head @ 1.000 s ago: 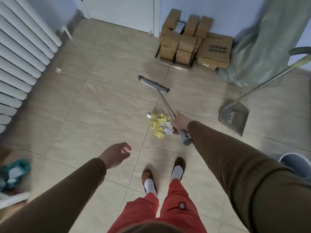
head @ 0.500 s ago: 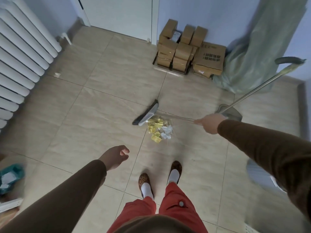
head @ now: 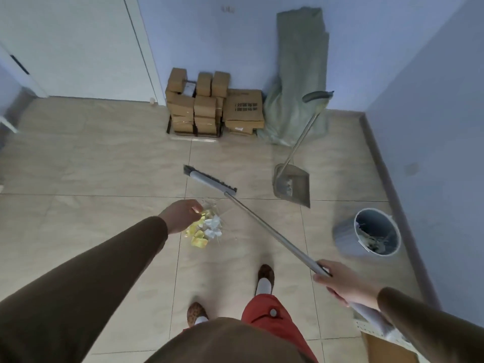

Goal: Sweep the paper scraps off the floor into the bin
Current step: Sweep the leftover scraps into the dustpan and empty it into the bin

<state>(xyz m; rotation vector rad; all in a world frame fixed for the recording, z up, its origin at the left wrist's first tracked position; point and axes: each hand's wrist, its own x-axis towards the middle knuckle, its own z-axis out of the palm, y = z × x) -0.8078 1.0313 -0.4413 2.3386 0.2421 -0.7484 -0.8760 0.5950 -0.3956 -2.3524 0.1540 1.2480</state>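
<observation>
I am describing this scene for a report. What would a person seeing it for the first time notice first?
The eye goes first to the bright yellow and white paper scraps heaped on the tiled floor just ahead of the person's feet, with the left hand at the heap's edge. Next comes the long broom, held by the right hand, slanting toward the dustpan and grey bin at right.

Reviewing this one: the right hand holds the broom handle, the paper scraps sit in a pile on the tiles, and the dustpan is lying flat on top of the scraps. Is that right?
Not quite. The dustpan is not on the paper scraps; it stands apart on the tiles, beyond the bin, its long handle upright. The head view shows this. The rest holds: the right hand holds the broom handle, and the scraps sit in a pile.
</observation>
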